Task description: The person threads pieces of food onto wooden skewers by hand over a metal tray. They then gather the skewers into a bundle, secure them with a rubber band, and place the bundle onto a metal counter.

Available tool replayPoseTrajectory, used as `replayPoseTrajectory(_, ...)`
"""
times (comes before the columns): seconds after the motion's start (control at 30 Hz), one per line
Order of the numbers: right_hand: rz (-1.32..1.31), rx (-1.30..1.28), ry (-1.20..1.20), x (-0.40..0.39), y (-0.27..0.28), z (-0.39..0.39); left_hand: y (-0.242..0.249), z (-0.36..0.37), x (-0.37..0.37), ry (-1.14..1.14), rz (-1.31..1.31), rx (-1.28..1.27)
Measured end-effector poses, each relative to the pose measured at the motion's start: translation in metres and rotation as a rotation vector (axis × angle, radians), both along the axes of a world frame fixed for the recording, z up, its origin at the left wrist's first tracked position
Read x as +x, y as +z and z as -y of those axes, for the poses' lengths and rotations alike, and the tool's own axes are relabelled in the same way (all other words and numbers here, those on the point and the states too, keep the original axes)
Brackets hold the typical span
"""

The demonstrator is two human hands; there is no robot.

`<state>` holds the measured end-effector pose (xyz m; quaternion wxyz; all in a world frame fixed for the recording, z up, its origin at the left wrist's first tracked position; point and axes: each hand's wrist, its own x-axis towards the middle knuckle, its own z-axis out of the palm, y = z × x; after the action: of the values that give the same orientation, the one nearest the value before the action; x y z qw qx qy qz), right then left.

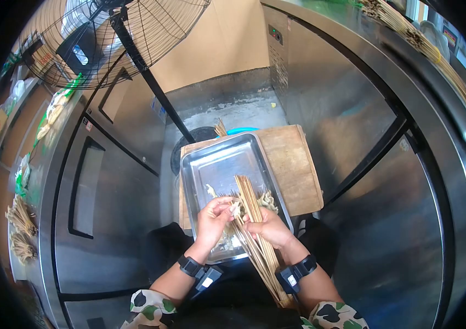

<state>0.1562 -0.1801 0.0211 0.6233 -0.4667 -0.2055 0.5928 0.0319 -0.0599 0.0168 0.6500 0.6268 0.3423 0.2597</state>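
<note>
My right hand (268, 226) is closed around a bundle of long thin bamboo skewers (252, 205), which slants down toward my lap. Close beside it, my left hand (215, 218) pinches a small pale piece of food (236, 209) against the skewer tips. Both hands are over a shallow metal tray (194, 159). More pale, stringy food pieces (267, 201) lie in the tray just beyond my right hand, and some show under my left hand. My fingers hide part of the skewers and the exact shape of the pinched piece.
The tray rests on a wooden board (293, 170). A standing fan (115, 33) rises behind it on the left. Steel cabinets (364, 109) flank both sides. Skewer bundles (23, 247) lie on the left counter, and more skewers (408, 35) sit on the right counter.
</note>
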Motion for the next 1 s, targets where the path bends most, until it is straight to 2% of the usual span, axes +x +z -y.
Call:
replayPoseTrajectory(0.13,-0.02,0.053,-0.055,0.003,-0.001,0.001,-0.014,-0.006,0.0,-0.013,-0.02,0.023)
replayPoseTrajectory(0.23,-0.35,0.139,0.162,0.012,0.014,0.007,-0.013,-0.004,0.005,-0.027,-0.027,0.014)
replayPoseTrajectory(0.27,-0.388,0.168,0.229,0.015,0.012,0.007,-0.014,-0.001,0.01,-0.026,0.004,-0.016)
replayPoseTrajectory(0.33,-0.348,0.104,0.212,0.01,0.012,0.003,-0.02,-0.002,0.014,-0.045,0.071,-0.073)
replayPoseTrajectory(0.43,-0.28,-0.011,0.178,0.005,-0.002,-0.003,-0.017,-0.007,0.011,0.025,-0.026,-0.017)
replayPoseTrajectory(0.47,-0.257,-0.034,0.165,0.003,-0.005,-0.004,-0.013,-0.006,0.01,0.057,0.022,0.028)
replayPoseTrajectory(0.6,-0.197,-0.062,0.151,0.0,-0.004,-0.005,0.013,-0.007,0.009,0.011,0.098,-0.323)
replayPoseTrajectory(0.9,-0.22,-0.023,0.13,0.0,0.003,-0.005,0.021,-0.013,0.003,-0.003,0.129,-0.478)
replayPoseTrajectory(1.0,-0.176,0.011,0.147,0.003,-0.002,-0.006,0.02,-0.016,-0.012,0.008,0.251,-0.558)
